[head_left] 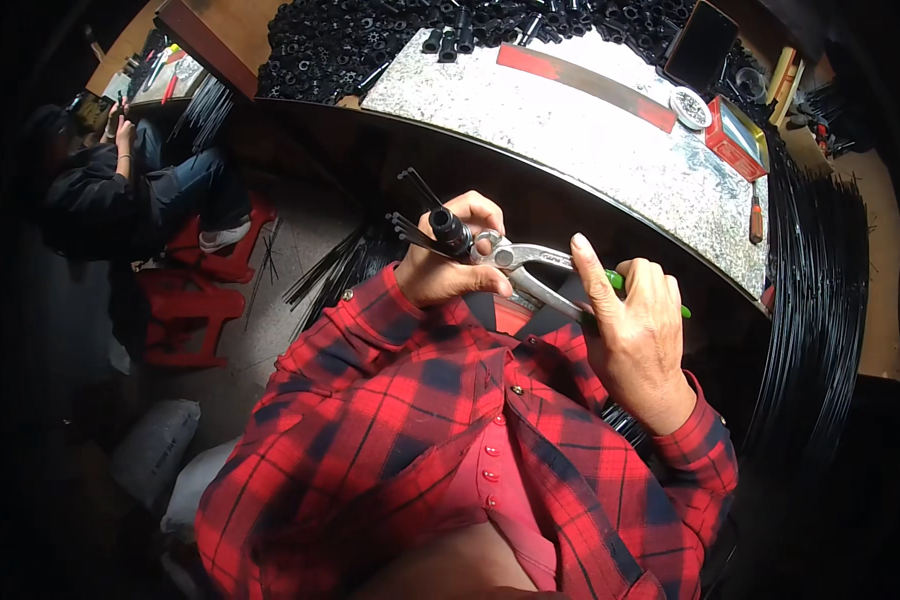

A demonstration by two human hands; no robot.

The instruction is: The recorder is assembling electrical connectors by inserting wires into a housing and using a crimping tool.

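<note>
My left hand (432, 278) grips a short black cylindrical tube (450, 229) in front of my chest, its open end tilted up. Several thin dark rods (408, 230) stick out past this hand toward the upper left. My right hand (642, 325) is wrapped round the handles of a pair of silver pincers (532, 262) with green grips. The jaws meet the tube's near end, between my left thumb and fingers. Exactly what they bite on is hidden there.
Ahead lies a speckled worktop (570, 130) with a red-and-grey strip (585, 85), phone (701, 45), white round tin (690, 107), red box (738, 140) and screwdriver (756, 213). Black parts (320, 50) pile behind. Long black rods (815, 290) hang right. A co-worker (135, 185) sits left.
</note>
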